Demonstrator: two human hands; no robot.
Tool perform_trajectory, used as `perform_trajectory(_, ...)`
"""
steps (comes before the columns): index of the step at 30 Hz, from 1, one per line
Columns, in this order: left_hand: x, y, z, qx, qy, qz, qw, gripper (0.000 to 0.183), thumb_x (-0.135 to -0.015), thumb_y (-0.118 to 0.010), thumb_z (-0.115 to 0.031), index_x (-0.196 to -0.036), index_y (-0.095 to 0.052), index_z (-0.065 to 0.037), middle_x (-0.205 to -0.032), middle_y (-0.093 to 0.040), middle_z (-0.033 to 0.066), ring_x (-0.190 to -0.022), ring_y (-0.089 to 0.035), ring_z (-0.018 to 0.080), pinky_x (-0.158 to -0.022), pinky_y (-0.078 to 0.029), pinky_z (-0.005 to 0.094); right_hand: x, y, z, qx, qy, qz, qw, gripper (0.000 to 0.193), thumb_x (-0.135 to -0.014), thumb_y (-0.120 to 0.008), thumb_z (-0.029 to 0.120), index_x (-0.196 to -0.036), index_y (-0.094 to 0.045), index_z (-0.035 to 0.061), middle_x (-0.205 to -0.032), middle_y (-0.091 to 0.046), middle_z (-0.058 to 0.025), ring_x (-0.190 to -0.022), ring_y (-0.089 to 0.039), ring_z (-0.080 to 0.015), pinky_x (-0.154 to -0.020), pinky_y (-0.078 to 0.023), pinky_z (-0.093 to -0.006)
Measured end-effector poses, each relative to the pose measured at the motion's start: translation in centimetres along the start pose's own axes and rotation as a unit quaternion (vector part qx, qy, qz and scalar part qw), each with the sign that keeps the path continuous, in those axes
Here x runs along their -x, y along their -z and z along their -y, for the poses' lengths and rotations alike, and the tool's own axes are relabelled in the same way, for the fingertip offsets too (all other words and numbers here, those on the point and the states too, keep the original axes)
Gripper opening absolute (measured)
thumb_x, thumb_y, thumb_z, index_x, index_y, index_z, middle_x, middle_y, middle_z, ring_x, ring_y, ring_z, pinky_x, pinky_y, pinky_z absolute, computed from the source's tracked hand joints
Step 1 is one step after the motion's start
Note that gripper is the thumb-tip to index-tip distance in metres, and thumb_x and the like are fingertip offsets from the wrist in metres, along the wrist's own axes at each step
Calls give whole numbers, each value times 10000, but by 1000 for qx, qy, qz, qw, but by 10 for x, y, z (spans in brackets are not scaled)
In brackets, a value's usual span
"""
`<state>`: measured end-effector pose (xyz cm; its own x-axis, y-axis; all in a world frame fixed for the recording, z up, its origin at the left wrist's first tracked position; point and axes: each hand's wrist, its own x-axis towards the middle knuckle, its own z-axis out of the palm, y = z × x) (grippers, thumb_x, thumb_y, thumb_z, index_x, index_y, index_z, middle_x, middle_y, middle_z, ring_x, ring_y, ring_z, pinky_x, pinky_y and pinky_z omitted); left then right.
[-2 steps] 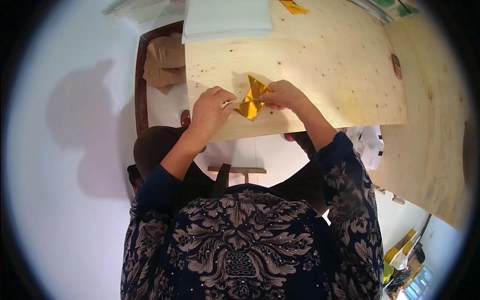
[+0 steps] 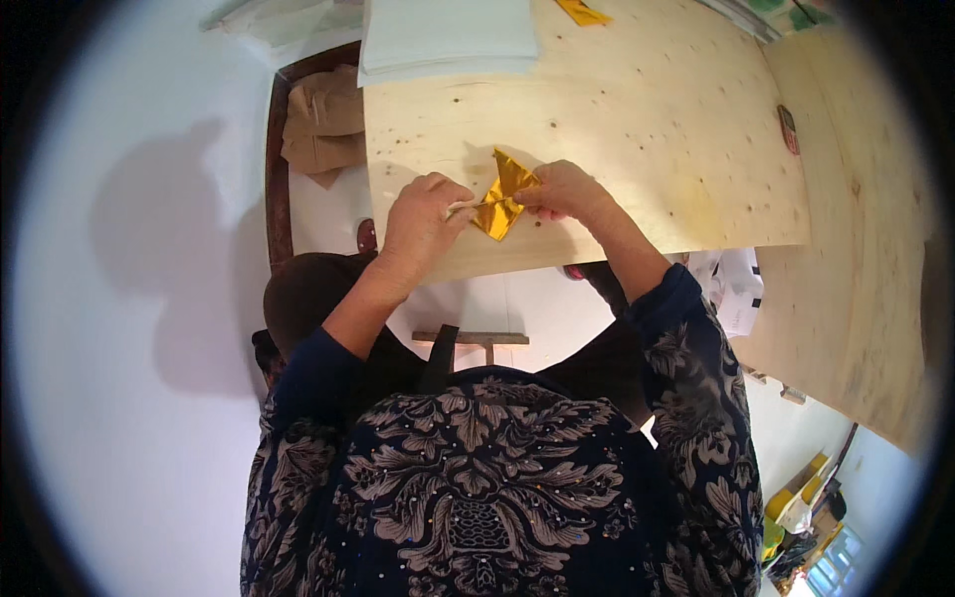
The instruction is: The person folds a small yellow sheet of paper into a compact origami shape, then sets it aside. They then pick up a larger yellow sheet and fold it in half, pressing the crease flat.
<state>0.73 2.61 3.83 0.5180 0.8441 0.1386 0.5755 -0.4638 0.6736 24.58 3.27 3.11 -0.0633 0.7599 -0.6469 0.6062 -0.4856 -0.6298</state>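
Observation:
A shiny gold foil paper (image 2: 495, 220), folded into pointed flaps, is held just above the near part of the wooden tabletop (image 2: 637, 149). My left hand (image 2: 423, 214) is closed in a pinch on the paper's left edge, where a thin pale strip shows at the fingertips. From the other side, my right hand (image 2: 567, 191) pinches the paper between thumb and fingers. One gold point stands up between the hands, and another points down toward me. The fingertips hide part of the folds.
A stack of white sheets (image 2: 448, 40) lies at the table's far left. Another gold foil piece (image 2: 583, 12) is at the far edge. A small dark red object (image 2: 788, 129) rests at the right. Brown paper (image 2: 323, 124) sits beyond the table's left edge.
My left fingers have shifted very slightly right along the gold paper. My right hand keeps its pinch, almost unmoved.

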Motion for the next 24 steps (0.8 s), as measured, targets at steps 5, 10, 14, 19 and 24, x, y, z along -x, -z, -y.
perform_trajectory(5, -14, -14, -14, 10, -8, -8, 1000, 424, -720, -757, -210, -1093, -628, -54, -998, -625, 131, -917, -591, 307, -794, -475, 391, 11, -2, -4, -127, 29, 20, 991, 242, -760, -711, 250, -753, -658, 15, -662, -642, -54, -566, -602, -131, -529, -500, -263)
perform_trajectory(10, -31, -4, -6, 161, 176, 218, 946, 360, -758, -744, -223, -993, -638, 28, -833, -652, 91, -736, -598, 150, -660, -479, 281, 23, -6, 7, -162, 100, 101, 976, 272, -786, -736, 272, -855, -654, 23, -695, -626, -26, -607, -581, -104, -565, -479, -234)
perform_trajectory(14, -35, 1, 10, 258, 197, 118, 939, 322, -766, -713, -267, -830, -656, 44, -707, -633, 109, -628, -586, 153, -594, -470, 304, 26, -7, 16, -280, 136, -77, 947, 289, -836, -696, 290, -967, -655, 36, -829, -636, -28, -695, -598, -110, -610, -489, -232)
perform_trajectory(19, -34, 12, 22, 11, 172, 118, 978, 370, -746, -736, -275, -884, -609, 45, -746, -628, 193, -659, -596, 228, -631, -465, 329, 11, 35, 8, -342, 77, -175, 920, 284, -869, -654, 282, -1022, -639, 43, -891, -641, -30, -750, -628, -134, -638, -518, -265)
perform_trajectory(24, -39, 16, 10, 378, 187, 29, 906, 269, -802, -682, -45, -1038, -572, 21, -873, -630, 15, -809, -609, 106, -702, -494, 266, 0, 63, 14, -327, 101, -190, 920, 278, -885, -624, 274, -1050, -633, 51, -947, -643, -28, -830, -619, -130, -709, -517, -279)
